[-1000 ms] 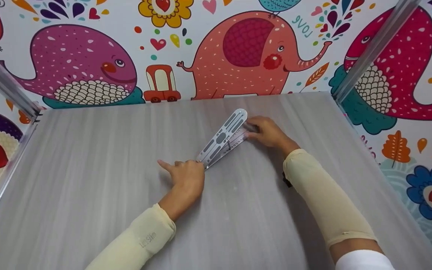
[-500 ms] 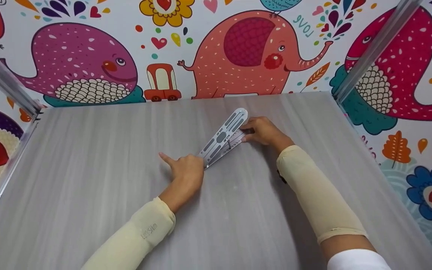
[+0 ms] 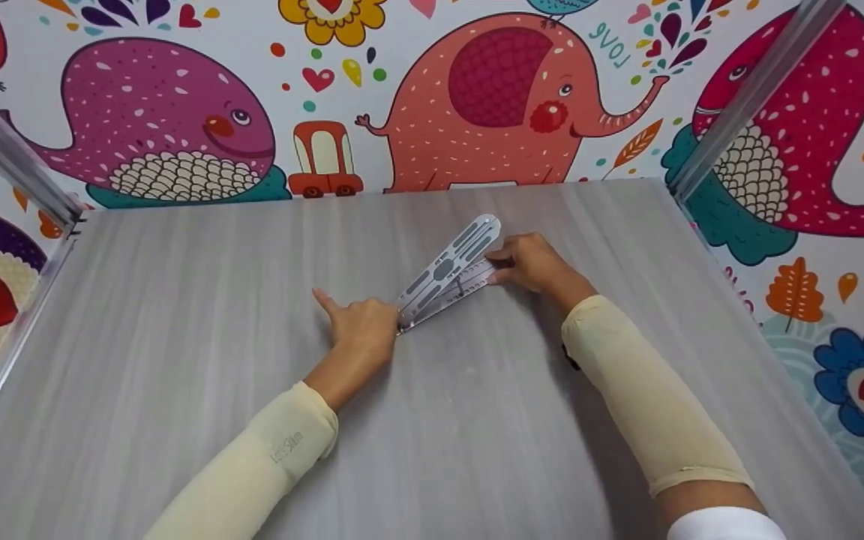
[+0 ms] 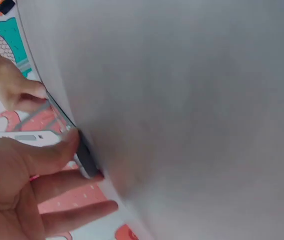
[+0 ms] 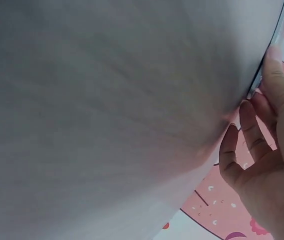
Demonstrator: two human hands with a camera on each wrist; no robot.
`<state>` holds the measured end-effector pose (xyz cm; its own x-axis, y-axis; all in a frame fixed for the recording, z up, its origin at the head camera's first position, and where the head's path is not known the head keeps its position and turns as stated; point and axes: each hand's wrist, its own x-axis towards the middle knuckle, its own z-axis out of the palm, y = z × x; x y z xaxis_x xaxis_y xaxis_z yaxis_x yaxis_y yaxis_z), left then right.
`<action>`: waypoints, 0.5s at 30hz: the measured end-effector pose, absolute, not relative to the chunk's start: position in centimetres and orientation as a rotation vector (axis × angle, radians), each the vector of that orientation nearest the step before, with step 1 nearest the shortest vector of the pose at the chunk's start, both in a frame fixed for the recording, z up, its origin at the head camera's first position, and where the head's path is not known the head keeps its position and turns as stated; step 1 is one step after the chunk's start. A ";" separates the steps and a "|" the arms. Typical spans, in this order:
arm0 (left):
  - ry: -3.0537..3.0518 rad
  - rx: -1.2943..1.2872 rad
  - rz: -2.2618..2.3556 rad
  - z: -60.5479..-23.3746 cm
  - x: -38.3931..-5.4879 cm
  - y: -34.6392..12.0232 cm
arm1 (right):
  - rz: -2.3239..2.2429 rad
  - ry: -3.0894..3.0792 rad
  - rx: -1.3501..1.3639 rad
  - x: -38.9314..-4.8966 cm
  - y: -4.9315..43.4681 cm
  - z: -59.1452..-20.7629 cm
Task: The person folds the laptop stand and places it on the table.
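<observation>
A long hinged device lies across the table's middle, spread into a narrow V. Its upper arm (image 3: 443, 268) is a white-grey slotted bar with a rounded end. The lower strip (image 3: 471, 283) looks partly see-through, with small marks along its edge. My left hand (image 3: 363, 330) pinches the hinge end; the left wrist view shows my thumb and a finger on a dark grey end piece (image 4: 86, 160), other fingers extended. My right hand (image 3: 535, 264) pinches the far end of the lower strip, below the raised arm. In the right wrist view, the thumb presses along the strip's edge.
The grey wood-grain table (image 3: 177, 315) stretches under both hands. Behind it rises a wall (image 3: 372, 97) printed with cartoon animals. Metal posts (image 3: 747, 105) stand at the back corners. Pale sleeves (image 3: 649, 390) cover both forearms.
My left hand has shifted slightly left and away from me with the hinge end. My right hand has moved a little inward along the strip. The V looks slightly wider.
</observation>
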<state>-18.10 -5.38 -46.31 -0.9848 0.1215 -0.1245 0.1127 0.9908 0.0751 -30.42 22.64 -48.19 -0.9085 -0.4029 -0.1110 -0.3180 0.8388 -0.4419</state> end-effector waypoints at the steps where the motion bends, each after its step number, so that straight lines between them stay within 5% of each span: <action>1: 3.000 0.182 0.106 -46.3 -18.4 -5.6 | -0.636 2.814 -0.547 -30.3 22.7 -48.2; 15: 2.972 0.327 0.247 -46.9 -22.4 -9.5 | -0.583 2.860 -0.721 -27.3 24.0 -48.0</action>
